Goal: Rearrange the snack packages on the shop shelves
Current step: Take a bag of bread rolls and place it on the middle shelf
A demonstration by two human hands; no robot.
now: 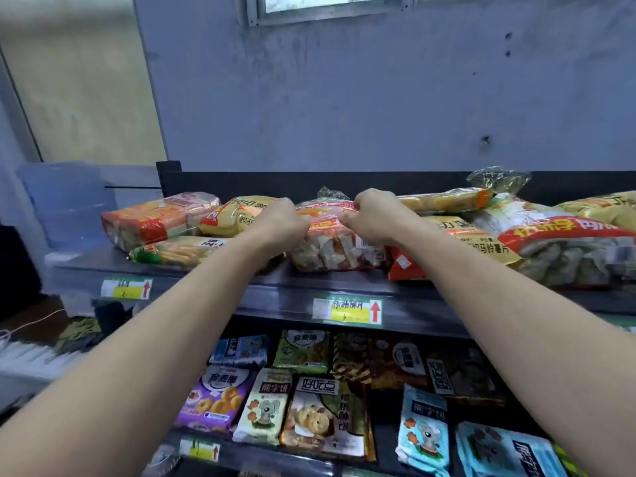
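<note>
On the top shelf [275, 287] lies a clear bag of wrapped snacks with a red-orange label [335, 242]. My left hand [278, 222] grips its left side and my right hand [373, 215] grips its right upper side, fingers curled into the plastic. Left of it lie a yellow chip bag [234, 215], an orange-red cracker bag [155, 218] and a green-ended stick bag [175, 251]. To the right lie another yellow-red chip bag [457, 242] and a big clear bag with red lettering [557, 246].
A long orange pack [444, 200] lies at the back against the dark shelf backboard. The lower shelf holds several small biscuit packs [323, 418]. Price tags [347, 309] hang on the shelf edge. A translucent blue bin [65, 197] stands left of the shelf.
</note>
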